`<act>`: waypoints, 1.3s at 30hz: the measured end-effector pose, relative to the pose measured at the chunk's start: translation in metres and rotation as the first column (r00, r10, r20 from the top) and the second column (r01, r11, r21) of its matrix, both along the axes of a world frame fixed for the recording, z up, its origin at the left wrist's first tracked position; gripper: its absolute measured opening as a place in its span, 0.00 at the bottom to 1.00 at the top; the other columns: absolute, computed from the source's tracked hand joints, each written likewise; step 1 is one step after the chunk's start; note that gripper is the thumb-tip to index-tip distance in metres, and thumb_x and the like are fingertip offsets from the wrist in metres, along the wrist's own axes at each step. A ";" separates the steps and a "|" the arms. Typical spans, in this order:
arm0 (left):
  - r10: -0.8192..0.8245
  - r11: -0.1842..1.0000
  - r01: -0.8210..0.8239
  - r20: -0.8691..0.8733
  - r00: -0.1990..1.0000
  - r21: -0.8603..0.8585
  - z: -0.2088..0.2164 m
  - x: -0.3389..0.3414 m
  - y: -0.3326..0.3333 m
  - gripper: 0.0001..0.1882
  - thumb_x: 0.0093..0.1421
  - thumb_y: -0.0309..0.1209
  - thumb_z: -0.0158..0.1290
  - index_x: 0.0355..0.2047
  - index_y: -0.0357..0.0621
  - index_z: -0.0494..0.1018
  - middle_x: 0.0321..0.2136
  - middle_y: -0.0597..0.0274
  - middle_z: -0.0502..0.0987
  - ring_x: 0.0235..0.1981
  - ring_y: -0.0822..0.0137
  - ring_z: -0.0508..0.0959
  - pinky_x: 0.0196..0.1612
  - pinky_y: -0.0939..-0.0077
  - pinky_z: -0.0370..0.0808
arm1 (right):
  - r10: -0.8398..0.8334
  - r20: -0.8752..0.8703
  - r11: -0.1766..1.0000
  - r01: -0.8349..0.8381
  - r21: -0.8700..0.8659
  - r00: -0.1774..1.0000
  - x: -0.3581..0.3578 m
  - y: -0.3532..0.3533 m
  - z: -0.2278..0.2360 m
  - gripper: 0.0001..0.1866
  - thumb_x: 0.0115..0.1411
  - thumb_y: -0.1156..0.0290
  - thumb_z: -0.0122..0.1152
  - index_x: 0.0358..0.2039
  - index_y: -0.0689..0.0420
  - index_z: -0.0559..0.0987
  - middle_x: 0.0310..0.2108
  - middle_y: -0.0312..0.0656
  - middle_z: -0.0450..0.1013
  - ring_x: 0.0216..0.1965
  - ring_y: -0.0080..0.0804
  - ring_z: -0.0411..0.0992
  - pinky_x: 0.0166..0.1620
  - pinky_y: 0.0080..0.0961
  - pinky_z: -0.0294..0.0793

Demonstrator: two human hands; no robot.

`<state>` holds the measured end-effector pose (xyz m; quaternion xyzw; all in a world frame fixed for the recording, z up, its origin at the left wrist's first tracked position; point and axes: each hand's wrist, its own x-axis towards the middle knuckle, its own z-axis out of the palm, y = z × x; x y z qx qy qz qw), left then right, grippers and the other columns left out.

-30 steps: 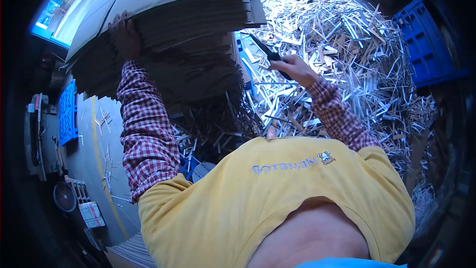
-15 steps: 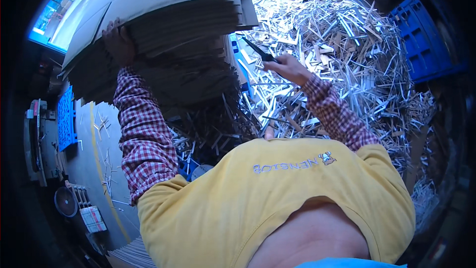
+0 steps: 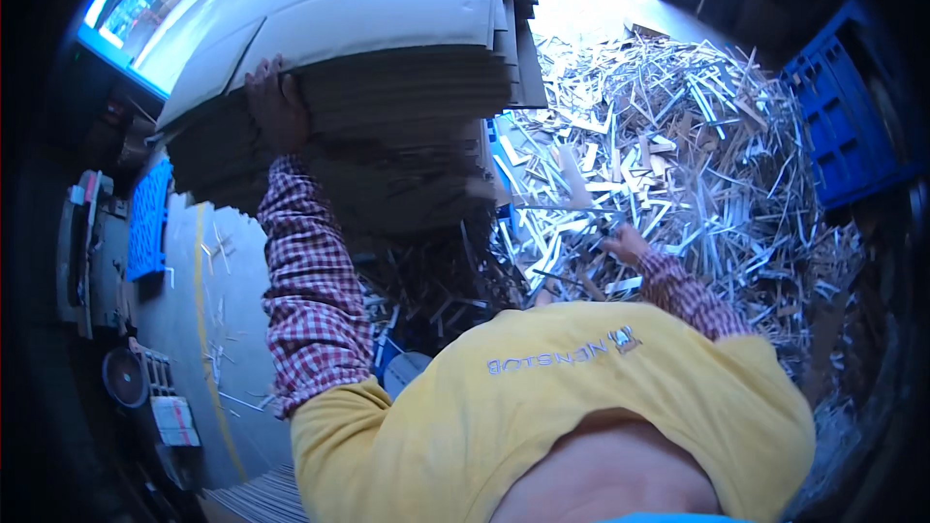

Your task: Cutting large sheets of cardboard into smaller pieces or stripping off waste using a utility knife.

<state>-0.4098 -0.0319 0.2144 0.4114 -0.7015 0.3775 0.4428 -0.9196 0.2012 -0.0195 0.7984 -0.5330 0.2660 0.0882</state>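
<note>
Left hand [image 3: 278,107]: fingers extended and unclosed, fingertips at the upper edge of the cardboard stack [image 3: 378,19], palm against its layered side. The stack consists of flat, broad sheets. The top sheet is pale and smooth, with a straight, narrow slit [image 3: 250,53] just left of the fingertips. Under the palm, the sheet edges form a ridged, dark brown face in shadow. To the right of this hand, the stack ends in uneven, stepped corners, several sheets projecting past the others.

Right hand [image 3: 628,244]: closed on a slim tool [image 3: 609,227]; motion blur hides the tool's exact outline. This hand is apart from the stack, to the right of it and nearer the body. Around and beyond it lies a loose heap of cardboard strips [image 3: 668,155], thin, straight-edged and tangled, ranging from whitish to brown.

Both forearms wear woven sleeves [image 3: 315,300] in a red-and-white check. Between them and nearer the body is a yellow fabric shirt [image 3: 542,378] with an embroidered motif.

Well right of the right hand, beyond the heap, stands a blue plastic crate [image 3: 848,121] with recessed rectangular panels. Left of the left forearm: a perforated blue plastic panel [image 3: 149,220] and a smooth grey floor [image 3: 232,276] with a yellow line and scattered strips.
</note>
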 end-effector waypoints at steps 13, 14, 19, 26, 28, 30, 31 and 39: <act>-0.041 0.998 0.041 -0.008 0.999 0.056 -0.004 0.000 0.015 0.17 0.59 0.37 0.35 0.44 0.42 0.66 0.42 0.49 0.67 0.49 0.55 0.64 0.55 0.56 0.52 | -0.394 0.699 0.569 -0.439 0.695 0.597 0.101 -0.030 0.175 0.18 0.50 0.55 0.54 0.23 0.61 0.77 0.14 0.31 0.64 0.16 0.16 0.58 0.19 0.14 0.53; -0.040 0.998 0.041 -0.008 0.999 0.048 -0.004 0.000 0.016 0.17 0.59 0.37 0.35 0.44 0.41 0.66 0.42 0.49 0.67 0.48 0.55 0.64 0.55 0.57 0.51 | -0.435 0.762 0.596 -0.481 0.643 0.479 0.109 -0.029 0.170 0.18 0.50 0.56 0.54 0.22 0.61 0.77 0.15 0.33 0.66 0.16 0.16 0.60 0.20 0.13 0.56; 0.020 0.993 -0.007 -0.110 0.994 0.122 -0.025 -0.050 0.045 0.23 0.57 0.44 0.39 0.49 0.46 0.61 0.50 0.49 0.59 0.52 0.52 0.58 0.54 0.52 0.49 | -0.404 0.822 0.682 -0.467 0.563 0.401 0.118 -0.028 0.162 0.17 0.52 0.60 0.52 0.17 0.63 0.74 0.14 0.36 0.68 0.16 0.18 0.65 0.19 0.16 0.61; 0.206 0.943 -0.143 -0.191 0.960 0.301 -0.023 -0.062 0.057 0.31 0.54 0.53 0.38 0.56 0.56 0.50 0.57 0.52 0.48 0.56 0.49 0.49 0.53 0.44 0.45 | -0.067 0.558 0.838 -0.257 0.482 0.827 0.140 -0.008 0.154 0.05 0.49 0.70 0.50 0.22 0.57 0.72 0.16 0.41 0.67 0.17 0.28 0.67 0.20 0.24 0.64; 0.212 0.938 -0.146 -0.187 0.959 0.313 -0.021 -0.058 0.048 0.31 0.54 0.54 0.38 0.56 0.57 0.50 0.57 0.53 0.48 0.57 0.49 0.49 0.53 0.44 0.45 | 0.111 0.281 0.937 -0.194 0.292 0.953 0.142 -0.001 0.141 0.04 0.49 0.71 0.49 0.22 0.56 0.70 0.18 0.47 0.66 0.21 0.38 0.68 0.22 0.30 0.65; 0.206 0.936 -0.139 -0.183 0.961 0.324 -0.023 -0.058 0.046 0.31 0.54 0.54 0.37 0.56 0.59 0.49 0.57 0.53 0.47 0.57 0.50 0.49 0.53 0.44 0.45 | -0.086 0.464 0.908 -0.123 0.402 0.882 0.142 -0.001 0.127 0.09 0.49 0.68 0.51 0.23 0.63 0.70 0.20 0.49 0.65 0.23 0.44 0.66 0.26 0.34 0.65; 0.209 0.931 -0.138 -0.182 0.961 0.339 -0.025 -0.061 0.044 0.32 0.54 0.54 0.37 0.56 0.59 0.49 0.57 0.53 0.47 0.57 0.50 0.49 0.53 0.43 0.45 | -0.161 0.608 0.903 -0.133 0.408 0.777 0.143 -0.002 0.125 0.13 0.49 0.67 0.52 0.24 0.66 0.70 0.20 0.49 0.66 0.23 0.46 0.66 0.28 0.34 0.65; 0.182 0.932 -0.107 -0.190 0.965 0.347 -0.024 -0.058 0.053 0.31 0.53 0.55 0.38 0.55 0.59 0.51 0.57 0.54 0.48 0.56 0.50 0.50 0.52 0.43 0.45 | -0.186 0.531 0.837 -0.150 0.526 0.827 0.115 -0.001 0.143 0.12 0.49 0.67 0.54 0.22 0.65 0.69 0.17 0.48 0.64 0.19 0.36 0.64 0.24 0.31 0.62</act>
